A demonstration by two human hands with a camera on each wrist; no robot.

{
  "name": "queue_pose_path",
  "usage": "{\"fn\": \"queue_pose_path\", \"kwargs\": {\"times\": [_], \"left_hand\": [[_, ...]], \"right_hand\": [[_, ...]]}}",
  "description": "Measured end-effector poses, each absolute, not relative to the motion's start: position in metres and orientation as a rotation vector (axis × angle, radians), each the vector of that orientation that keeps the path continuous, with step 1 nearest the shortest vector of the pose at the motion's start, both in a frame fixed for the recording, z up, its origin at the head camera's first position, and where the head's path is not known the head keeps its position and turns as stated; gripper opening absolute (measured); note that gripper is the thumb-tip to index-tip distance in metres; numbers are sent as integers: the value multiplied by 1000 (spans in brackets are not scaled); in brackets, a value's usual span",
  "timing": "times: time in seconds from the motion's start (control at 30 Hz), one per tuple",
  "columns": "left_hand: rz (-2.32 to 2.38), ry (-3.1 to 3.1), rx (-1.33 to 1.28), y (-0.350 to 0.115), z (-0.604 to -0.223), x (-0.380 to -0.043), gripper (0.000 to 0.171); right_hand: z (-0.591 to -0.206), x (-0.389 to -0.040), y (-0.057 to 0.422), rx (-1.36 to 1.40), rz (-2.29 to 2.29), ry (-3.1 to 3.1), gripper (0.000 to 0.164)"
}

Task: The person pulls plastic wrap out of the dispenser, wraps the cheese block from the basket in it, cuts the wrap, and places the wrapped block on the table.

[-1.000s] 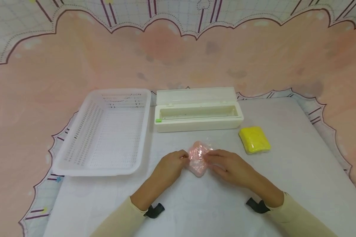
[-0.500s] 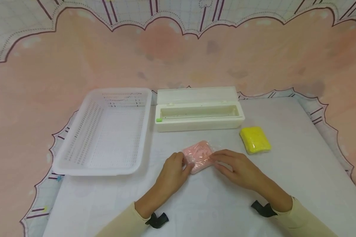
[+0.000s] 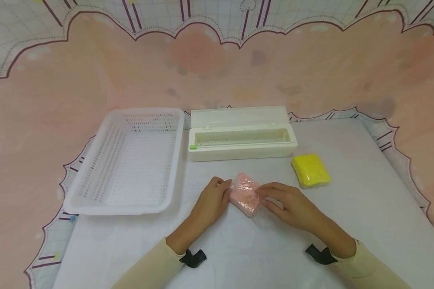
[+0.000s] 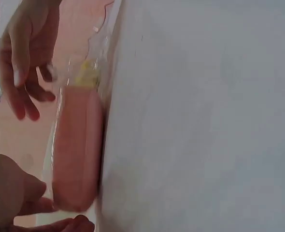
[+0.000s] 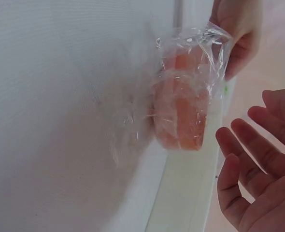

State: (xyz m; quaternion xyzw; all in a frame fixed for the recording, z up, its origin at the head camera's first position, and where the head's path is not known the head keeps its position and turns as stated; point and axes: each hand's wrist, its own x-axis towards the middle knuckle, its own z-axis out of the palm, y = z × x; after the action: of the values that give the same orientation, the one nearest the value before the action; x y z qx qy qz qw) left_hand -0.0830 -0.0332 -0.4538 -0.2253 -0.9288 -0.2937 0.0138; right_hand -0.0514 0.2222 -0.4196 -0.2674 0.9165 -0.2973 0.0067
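A pink clay-like block (image 3: 245, 194) in clear plastic film rests on the white-covered table, between both hands. At its upper left, my left hand (image 3: 210, 202) pinches the film edge with thumb and fingers; the left wrist view shows those fingertips at one end of the block. My right hand (image 3: 289, 204) is by the block's right side, fingers loosely spread. In the right wrist view the fingers of the right hand (image 5: 263, 169) stand a little apart from the block. Loose film (image 5: 128, 121) sticks out from the wrapped block there.
A white perforated basket (image 3: 170, 176) stands at the left. Behind the block is a long white box (image 3: 246, 153) with its lid raised. A yellow wrapped block (image 3: 311, 170) lies to the right. Patterned cloth (image 3: 217, 72) hangs behind the table.
The pink block has turned on the table, and loose film now shows at its lower right. My left hand has shifted from the near-left side to the upper left corner. My right hand stays nearly still.
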Motion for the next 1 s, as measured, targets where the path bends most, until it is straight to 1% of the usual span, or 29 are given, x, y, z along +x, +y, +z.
{"fn": "queue_pose_path", "kwargs": {"times": [0.17, 0.27, 0.4, 0.53, 0.7, 0.8, 0.9, 1.0], "left_hand": [[-997, -2969, -724, -30, -450, -70, 55], [-991, -2974, -739, -28, -449, -68, 65], [-1014, -2950, -765, -28, -451, -73, 61], [-1111, -2930, -798, -30, -458, -86, 55], [-1255, -2927, -752, -34, -463, -100, 55], [-1288, -2935, -694, -36, -462, -95, 54], [-1344, -2954, -611, -37, -460, -84, 52], [-1527, -2990, -528, -37, -458, -71, 51]], "right_hand": [[-420, -51, 224, -834, -895, 2866, 28], [-421, -51, 225, -834, -896, 2861, 29], [-422, -52, 225, -824, -917, 2844, 29], [-423, -52, 224, -806, -930, 2834, 30], [-424, -52, 225, -782, -924, 2835, 31], [-425, -50, 225, -755, -914, 2829, 31], [-425, -48, 225, -693, -920, 2806, 31], [-428, -45, 224, -589, -960, 2747, 33]]}}
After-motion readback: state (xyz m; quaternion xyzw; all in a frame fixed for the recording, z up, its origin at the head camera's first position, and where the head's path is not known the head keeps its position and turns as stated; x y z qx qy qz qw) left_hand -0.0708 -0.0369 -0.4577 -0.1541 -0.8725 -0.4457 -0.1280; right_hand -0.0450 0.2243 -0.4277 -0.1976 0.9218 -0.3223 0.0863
